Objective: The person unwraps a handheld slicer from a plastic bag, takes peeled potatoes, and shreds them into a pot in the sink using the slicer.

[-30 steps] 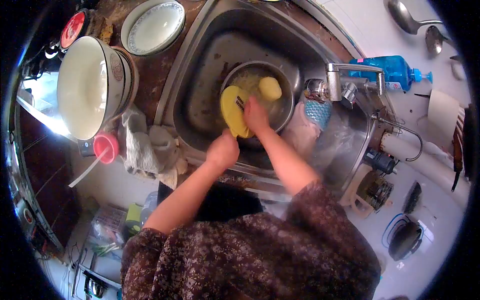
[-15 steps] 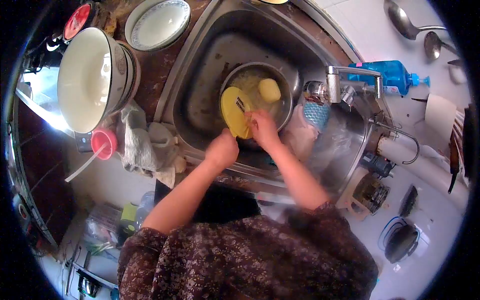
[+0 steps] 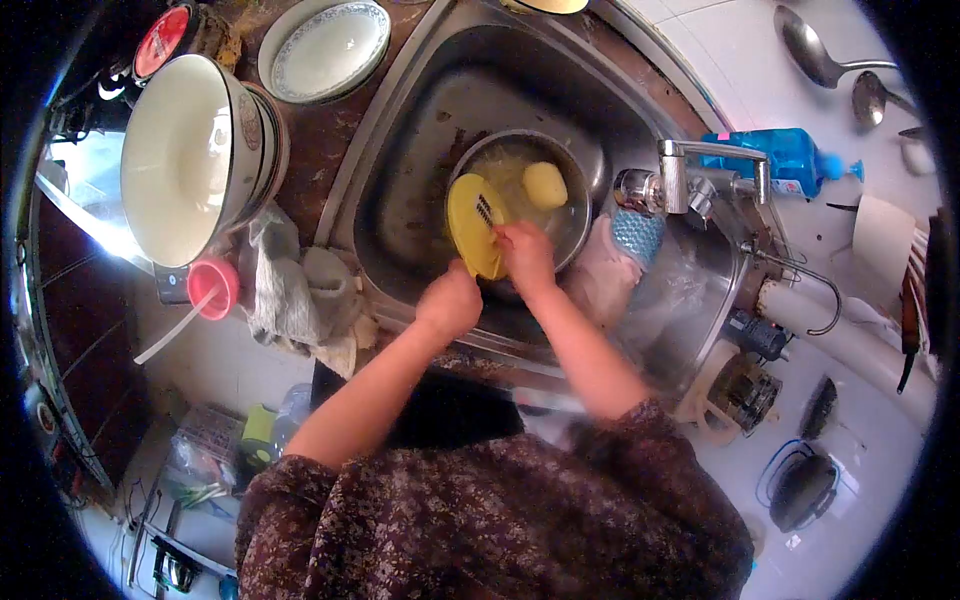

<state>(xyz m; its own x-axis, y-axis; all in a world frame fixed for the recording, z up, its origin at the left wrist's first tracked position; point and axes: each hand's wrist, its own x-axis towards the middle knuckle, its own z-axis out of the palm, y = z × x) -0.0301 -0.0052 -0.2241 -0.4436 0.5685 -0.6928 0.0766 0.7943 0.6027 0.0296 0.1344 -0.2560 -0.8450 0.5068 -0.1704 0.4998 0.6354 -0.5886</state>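
Note:
A yellow grater [image 3: 470, 218] with a small dark-and-light blade slants over a round metal basin [image 3: 577, 228] inside the sink. My left hand [image 3: 452, 301] is closed round the grater's near end. On the grater's right side, close to the blade, my right hand [image 3: 526, 258] has its fingers bent together; anything within them is hidden. A pale yellow peeled potato [image 3: 545, 186] sits in the basin, and pale yellowish shreds or liquid show around it.
The steel sink [image 3: 400, 150] has a faucet [image 3: 675, 185] on its right. Stacked bowls [image 3: 175, 160], plates [image 3: 330, 50], a pink cup [image 3: 212, 285] and cloths [image 3: 285, 290] stand to the left. A blue bottle [image 3: 770, 160] lies beyond the faucet.
The whole view has shifted slightly. My left hand still holds the grater, and my right hand stays against its side with hardly any visible movement.

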